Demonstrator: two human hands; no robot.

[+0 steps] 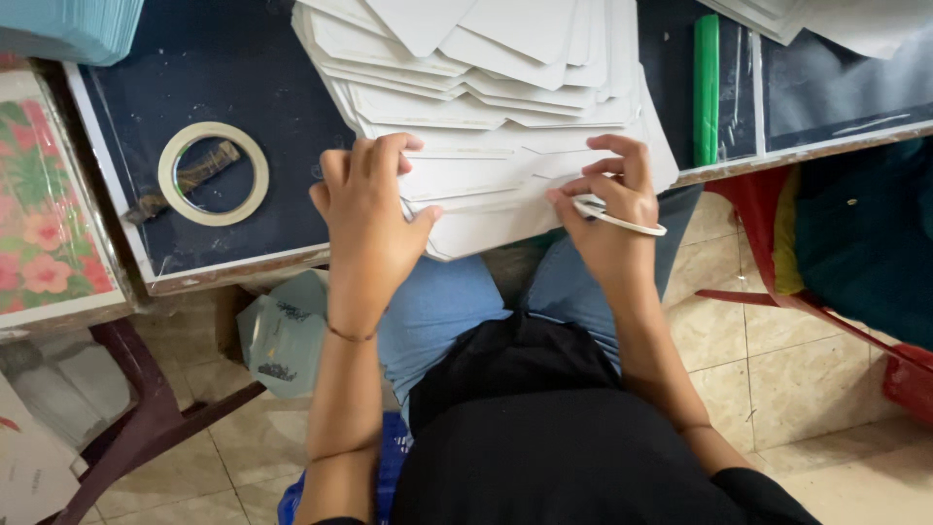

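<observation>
Nearest, the person's lap shows a black top and blue trousers, with a pale tiled floor (777,379) on either side. Low at the left lies a light blue-green carton (285,335) beside the dark red leg of a piece of furniture.

Both forearms reach away to the near edge of a dark-topped table (233,107). The left hand (369,219) rests flat on the near end of a pile of white card sheets (486,87), fingers curled over the top sheet and thumb spread against the sheet's edge — pressing down on it rather than gripping it. A thin band circles the left wrist. The right hand (610,199) rests on the right part of the same pile, fingers bent, pinching a narrow white strip (622,222) that pokes out to the right past the hand; the fingertips touch the sheets.

The pile itself overhangs the near edge of the table and fans out farther back in overlapping, slightly skewed layers.

To the left on the table lies a roll of tape (213,173), flat, well apart from the hands. Left of that stands a flower-patterned box (44,224). To the right, a green stick (707,87) lies upright in the scene just beside the pile. At the far left corner — a stack of pale blue sheets (73,27).
</observation>
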